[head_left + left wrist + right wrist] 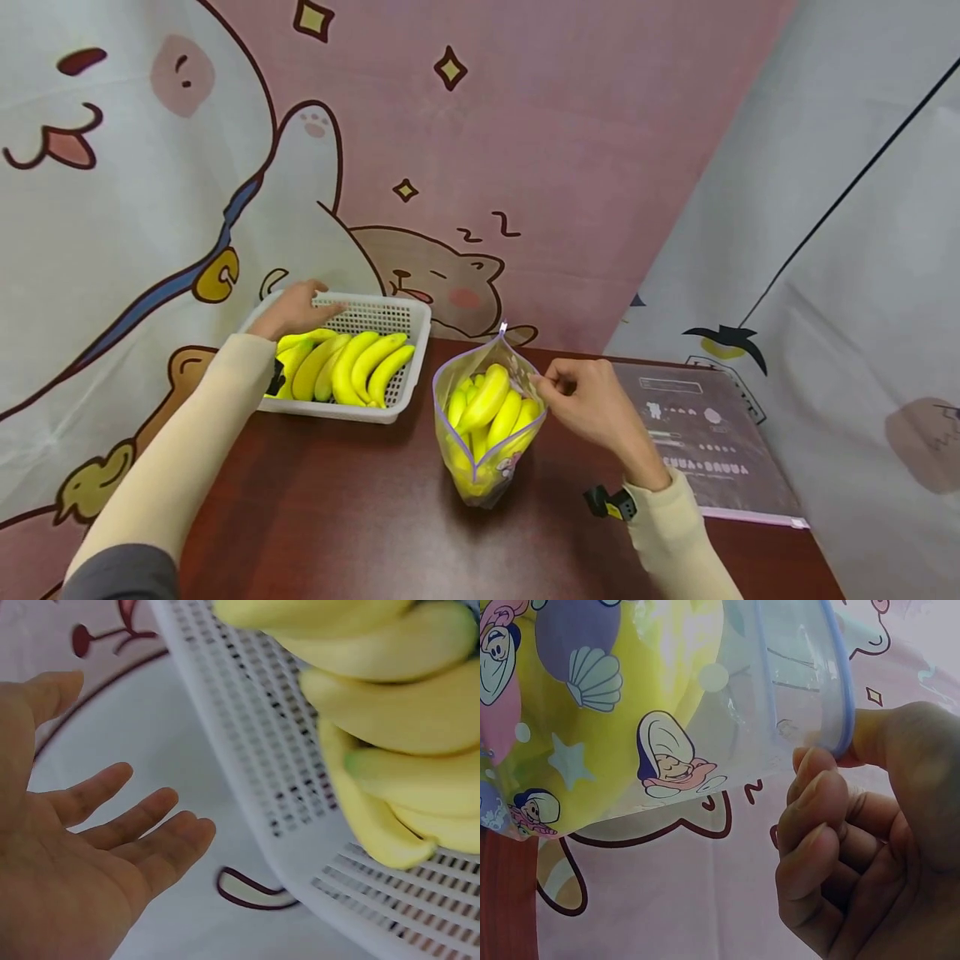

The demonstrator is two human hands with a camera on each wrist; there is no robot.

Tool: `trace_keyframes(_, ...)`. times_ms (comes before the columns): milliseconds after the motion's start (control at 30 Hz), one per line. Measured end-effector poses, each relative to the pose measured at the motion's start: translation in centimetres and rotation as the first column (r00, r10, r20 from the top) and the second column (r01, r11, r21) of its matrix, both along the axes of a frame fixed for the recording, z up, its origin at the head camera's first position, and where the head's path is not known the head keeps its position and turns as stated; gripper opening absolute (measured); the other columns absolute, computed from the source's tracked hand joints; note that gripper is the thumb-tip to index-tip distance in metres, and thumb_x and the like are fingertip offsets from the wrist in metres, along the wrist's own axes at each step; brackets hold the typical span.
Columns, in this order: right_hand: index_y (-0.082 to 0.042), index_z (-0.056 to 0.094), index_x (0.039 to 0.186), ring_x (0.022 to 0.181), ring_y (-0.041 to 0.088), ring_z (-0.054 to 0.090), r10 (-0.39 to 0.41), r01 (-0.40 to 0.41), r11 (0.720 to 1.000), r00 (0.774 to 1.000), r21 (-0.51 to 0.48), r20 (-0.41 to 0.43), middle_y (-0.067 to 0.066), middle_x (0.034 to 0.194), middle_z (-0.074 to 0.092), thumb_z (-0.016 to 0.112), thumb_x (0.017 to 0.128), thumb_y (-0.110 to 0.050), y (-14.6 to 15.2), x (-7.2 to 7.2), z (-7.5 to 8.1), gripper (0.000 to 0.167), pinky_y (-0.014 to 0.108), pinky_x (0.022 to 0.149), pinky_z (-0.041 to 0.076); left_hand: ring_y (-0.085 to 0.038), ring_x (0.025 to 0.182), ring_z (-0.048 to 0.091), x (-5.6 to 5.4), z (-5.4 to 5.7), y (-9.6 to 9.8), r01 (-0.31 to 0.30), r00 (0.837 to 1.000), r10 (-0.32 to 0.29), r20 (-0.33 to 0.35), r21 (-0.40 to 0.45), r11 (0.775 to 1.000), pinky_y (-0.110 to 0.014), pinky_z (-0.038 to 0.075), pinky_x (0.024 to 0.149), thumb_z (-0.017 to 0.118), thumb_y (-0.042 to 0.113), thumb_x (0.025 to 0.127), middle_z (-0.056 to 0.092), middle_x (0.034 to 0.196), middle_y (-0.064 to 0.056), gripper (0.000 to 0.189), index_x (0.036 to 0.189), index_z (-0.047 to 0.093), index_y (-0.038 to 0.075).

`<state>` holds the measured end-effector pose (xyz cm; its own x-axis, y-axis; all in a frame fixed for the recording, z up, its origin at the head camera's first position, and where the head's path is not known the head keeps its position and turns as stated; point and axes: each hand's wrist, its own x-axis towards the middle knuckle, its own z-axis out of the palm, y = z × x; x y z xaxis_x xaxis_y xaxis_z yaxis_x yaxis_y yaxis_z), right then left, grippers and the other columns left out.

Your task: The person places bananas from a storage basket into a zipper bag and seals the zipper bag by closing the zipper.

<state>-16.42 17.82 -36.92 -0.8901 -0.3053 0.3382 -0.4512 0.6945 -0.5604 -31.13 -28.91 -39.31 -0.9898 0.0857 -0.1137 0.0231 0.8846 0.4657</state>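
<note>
tabletop (337,508) red-brown | cartoon-printed drape (577,167) behind it, pink and white | left hand (296,312) spread near white basket (337,411) | right hand (596,404) pinches bag (474,477) of bananas (487,400)

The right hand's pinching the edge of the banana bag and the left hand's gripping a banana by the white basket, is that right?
No, the left hand by the white basket grips nothing: the left wrist view shows it empty. The right hand does pinch the edge of the banana bag.

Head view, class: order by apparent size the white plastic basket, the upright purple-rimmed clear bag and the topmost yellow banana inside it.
1. White plastic basket
2. Upright purple-rimmed bag
3. Topmost yellow banana
</note>
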Motion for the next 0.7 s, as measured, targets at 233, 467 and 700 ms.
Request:
trace_keyframes(233,-0.024,0.060,0.067,0.047,0.006,0.036,0.010,-0.010,1.000,1.000,-0.002,-0.011,-0.009,0.055,0.045,0.072,0.094,-0.024,0.1,-0.1,0.0,0.029,0.022,0.047,0.031,-0.057,0.138,0.040,-0.6,-1.6,-2.4,-0.015,0.992,0.026,0.123,-0.088,0.996,-0.067,0.039,0.111,0.050,0.049,0.104,0.035,0.153,-0.039,0.079,0.153,0.031,-0.011)
trace_keyframes(467,-0.023,0.060,0.067,0.046,0.006,0.035,0.009,-0.009,1.000,1.000,-0.010,0.011,-0.008,0.056,0.043,0.073,0.094,-0.023,0.3,0.0,0.0,0.030,0.022,0.047,0.030,-0.055,0.132,0.048,-0.4,-3.2,-3.9,-0.035,0.939,0.070,0.337,-0.109,0.993,-0.061,0.048,0.107,0.048,0.043,0.106,0.037,0.151,-0.038,0.074,0.151,0.032,-0.014)
trace_keyframes(700,-0.023,0.059,0.067,0.046,0.005,0.034,0.016,-0.016,1.000,1.000,-0.010,0.012,-0.008,0.056,0.042,0.072,0.094,-0.023,0.3,0.0,0.1,0.030,0.022,0.047,0.030,-0.030,0.092,0.069,-0.8,-4.7,-5.5,-0.027,0.878,0.088,0.471,-0.135,0.990,-0.036,0.061,0.084,0.054,0.037,0.104,0.058,0.125,-0.037,0.068,0.136,0.042,-0.022)
